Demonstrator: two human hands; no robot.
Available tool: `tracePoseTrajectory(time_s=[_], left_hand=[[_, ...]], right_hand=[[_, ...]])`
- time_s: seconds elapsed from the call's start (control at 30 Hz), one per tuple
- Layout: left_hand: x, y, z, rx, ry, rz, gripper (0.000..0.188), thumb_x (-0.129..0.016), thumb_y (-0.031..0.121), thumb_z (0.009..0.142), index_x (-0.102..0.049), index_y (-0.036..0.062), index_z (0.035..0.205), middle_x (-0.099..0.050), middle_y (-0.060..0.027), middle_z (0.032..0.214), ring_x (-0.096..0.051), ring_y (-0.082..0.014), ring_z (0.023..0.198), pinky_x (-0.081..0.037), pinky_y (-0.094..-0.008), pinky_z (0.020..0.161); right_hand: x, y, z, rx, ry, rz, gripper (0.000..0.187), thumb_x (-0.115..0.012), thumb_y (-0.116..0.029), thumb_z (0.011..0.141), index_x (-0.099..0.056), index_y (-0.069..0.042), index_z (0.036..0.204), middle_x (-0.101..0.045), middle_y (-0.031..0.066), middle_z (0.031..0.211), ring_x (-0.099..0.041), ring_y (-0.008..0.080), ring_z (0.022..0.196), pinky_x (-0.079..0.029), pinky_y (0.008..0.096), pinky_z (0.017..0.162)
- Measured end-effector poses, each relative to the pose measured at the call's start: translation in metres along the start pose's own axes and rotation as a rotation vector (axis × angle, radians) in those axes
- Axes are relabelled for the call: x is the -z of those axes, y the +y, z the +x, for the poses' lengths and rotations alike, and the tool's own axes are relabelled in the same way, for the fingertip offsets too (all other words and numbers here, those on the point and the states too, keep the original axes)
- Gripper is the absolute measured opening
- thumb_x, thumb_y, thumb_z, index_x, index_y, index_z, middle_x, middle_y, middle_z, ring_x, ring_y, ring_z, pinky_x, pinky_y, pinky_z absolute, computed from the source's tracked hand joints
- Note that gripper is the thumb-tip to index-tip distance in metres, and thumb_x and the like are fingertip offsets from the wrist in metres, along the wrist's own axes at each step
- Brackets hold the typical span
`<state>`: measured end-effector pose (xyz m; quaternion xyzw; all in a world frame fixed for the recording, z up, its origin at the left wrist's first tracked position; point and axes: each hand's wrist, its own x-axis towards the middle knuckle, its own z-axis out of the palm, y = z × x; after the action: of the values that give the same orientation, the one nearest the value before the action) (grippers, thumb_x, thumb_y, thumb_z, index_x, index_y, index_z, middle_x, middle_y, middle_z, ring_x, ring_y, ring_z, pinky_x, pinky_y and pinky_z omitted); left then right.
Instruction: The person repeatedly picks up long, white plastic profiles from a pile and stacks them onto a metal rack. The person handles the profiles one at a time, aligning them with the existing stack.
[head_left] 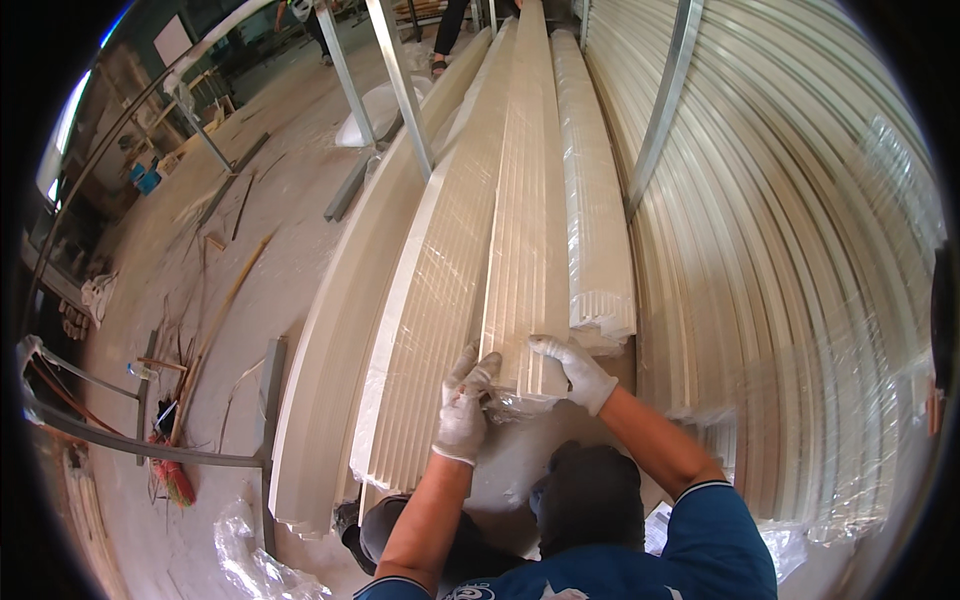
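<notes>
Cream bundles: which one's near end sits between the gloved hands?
The bundle between left hand and right hand; its left neighbour and right neighbour end outside that gap.

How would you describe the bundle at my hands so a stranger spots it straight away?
Find the big stack of long strips filling the picture's right side. Left of it lie long pale bundles. Pick the ribbed bundle whose near end, unlike its neighbours', sits between the white-gloved left hand and right hand.

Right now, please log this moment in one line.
left hand: at near end of strip bundle | right hand: on same bundle
</notes>
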<state>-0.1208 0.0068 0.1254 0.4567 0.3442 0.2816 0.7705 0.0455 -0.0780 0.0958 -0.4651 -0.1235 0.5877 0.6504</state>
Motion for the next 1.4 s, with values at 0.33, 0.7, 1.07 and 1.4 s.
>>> tracePoseTrajectory(time_s=[0.33,0.7,1.07,1.4], left_hand=[[-0.032,-0.065,0.063,0.17,-0.051,0.017,0.078,-0.066,0.024,0.092,-0.025,-0.007,0.15,-0.06,-0.0154,0.127,-0.061,-0.0153,0.093,-0.052,-0.0315,0.083],[-0.083,-0.089,0.118,0.151,-0.128,-0.063,0.071,-0.064,0.025,0.094,-0.03,-0.0027,0.15,-0.058,-0.0135,0.131,-0.062,-0.0154,0.095,-0.05,-0.0302,0.086],[-0.097,-0.115,0.13,0.181,-0.173,0.013,0.069,-0.056,0.024,0.095,-0.026,-0.0022,0.152,-0.06,-0.0105,0.13,-0.06,-0.0142,0.093,-0.049,-0.0278,0.082],[-0.148,-0.131,0.146,0.25,-0.271,-0.01,0.078,-0.068,0.031,0.091,-0.026,0.0079,0.152,-0.062,-0.0134,0.122,-0.062,-0.0214,0.102,-0.059,-0.0387,0.066]], right_hand=[[0.076,0.006,0.039,0.045,0.213,0.008,0.036,-0.063,-0.027,0.093,-0.062,0.0,0.117,-0.068,0.0124,0.106,-0.069,0.0218,0.09,-0.059,0.0372,0.073],[0.125,-0.038,0.061,0.163,0.342,-0.082,0.037,-0.063,-0.024,0.093,-0.062,0.003,0.119,-0.066,0.0116,0.112,-0.065,0.0229,0.099,-0.057,0.038,0.082],[0.144,-0.038,0.057,0.153,0.451,-0.137,0.039,-0.063,-0.027,0.092,-0.061,0.0,0.119,-0.066,0.0123,0.113,-0.066,0.024,0.098,-0.06,0.0418,0.073],[0.211,-0.063,0.045,0.147,0.419,-0.049,0.041,-0.063,-0.026,0.094,-0.059,0.002,0.125,-0.067,0.0123,0.113,-0.066,0.0207,0.103,-0.056,0.0349,0.089]])
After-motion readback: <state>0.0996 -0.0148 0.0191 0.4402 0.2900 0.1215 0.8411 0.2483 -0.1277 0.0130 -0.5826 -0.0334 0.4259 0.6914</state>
